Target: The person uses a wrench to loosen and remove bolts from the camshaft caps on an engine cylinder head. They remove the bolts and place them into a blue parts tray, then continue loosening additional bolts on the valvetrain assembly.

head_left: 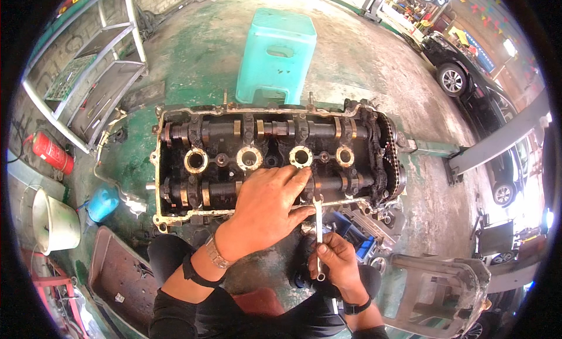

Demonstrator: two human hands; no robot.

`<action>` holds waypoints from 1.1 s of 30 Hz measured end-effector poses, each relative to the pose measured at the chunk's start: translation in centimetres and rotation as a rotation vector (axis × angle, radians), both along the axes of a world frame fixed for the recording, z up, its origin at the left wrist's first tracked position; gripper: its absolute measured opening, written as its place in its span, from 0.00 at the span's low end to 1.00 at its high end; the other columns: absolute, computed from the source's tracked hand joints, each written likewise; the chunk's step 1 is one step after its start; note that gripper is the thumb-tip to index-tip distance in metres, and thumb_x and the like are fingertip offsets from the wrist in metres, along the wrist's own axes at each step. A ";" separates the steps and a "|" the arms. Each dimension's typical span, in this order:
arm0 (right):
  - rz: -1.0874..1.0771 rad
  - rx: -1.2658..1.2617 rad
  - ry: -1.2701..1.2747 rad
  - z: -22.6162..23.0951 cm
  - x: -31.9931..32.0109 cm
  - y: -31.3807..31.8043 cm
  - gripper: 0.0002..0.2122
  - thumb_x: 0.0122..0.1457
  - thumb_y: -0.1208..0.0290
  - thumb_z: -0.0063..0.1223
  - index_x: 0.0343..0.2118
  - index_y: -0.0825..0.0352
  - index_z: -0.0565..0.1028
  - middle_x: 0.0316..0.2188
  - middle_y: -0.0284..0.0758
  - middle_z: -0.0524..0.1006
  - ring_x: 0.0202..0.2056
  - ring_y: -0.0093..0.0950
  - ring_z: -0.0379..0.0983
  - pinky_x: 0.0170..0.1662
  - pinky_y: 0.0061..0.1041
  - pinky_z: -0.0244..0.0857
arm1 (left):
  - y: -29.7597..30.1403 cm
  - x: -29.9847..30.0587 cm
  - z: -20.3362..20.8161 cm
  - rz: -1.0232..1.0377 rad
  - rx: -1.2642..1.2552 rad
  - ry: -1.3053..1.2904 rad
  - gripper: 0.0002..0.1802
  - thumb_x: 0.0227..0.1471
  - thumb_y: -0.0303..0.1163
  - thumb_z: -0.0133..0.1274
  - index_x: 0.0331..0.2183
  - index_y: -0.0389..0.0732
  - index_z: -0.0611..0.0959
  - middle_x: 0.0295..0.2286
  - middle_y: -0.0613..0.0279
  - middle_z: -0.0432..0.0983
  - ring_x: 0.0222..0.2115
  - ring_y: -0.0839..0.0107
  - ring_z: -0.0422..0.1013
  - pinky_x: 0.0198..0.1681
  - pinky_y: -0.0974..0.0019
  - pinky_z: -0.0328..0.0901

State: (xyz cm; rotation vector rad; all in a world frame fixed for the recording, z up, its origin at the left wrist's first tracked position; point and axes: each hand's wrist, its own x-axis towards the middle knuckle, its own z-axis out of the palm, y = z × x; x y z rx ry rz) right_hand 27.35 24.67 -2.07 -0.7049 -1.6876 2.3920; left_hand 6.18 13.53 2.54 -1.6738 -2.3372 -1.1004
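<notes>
Cylinder head (275, 163) sits on the green-stained floor (193, 64), just ahead of the person's knees; 2 camshafts and 4 round plug wells exposed, timing chain (391, 157) at its right end. Left hand (266, 207) lies flat on the near camshaft, fingers spread, gripping nothing. Right hand (336, 263) is clamped on a wrench (318, 233), held upright, its head at the cylinder head's near edge. Teal stool (278, 55) beyond. Red extinguisher (51, 153) and white bucket (54, 222) far left.

Cyl. head (275, 163) oily matt black metal, wrench (318, 222) shiny steel, stool (276, 52) smooth teal plastic.
</notes>
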 end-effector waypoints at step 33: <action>0.029 -0.182 0.049 1.5 -4.5 -4.5 0.11 0.72 0.70 0.43 0.50 0.71 0.68 0.28 0.36 0.79 0.28 0.26 0.77 0.32 0.26 0.73 | 0.0 0.2 0.3 0.017 -0.013 -0.037 0.30 0.48 0.40 0.65 0.52 0.38 0.80 0.45 0.52 0.78 0.43 0.50 0.74 0.46 0.52 0.67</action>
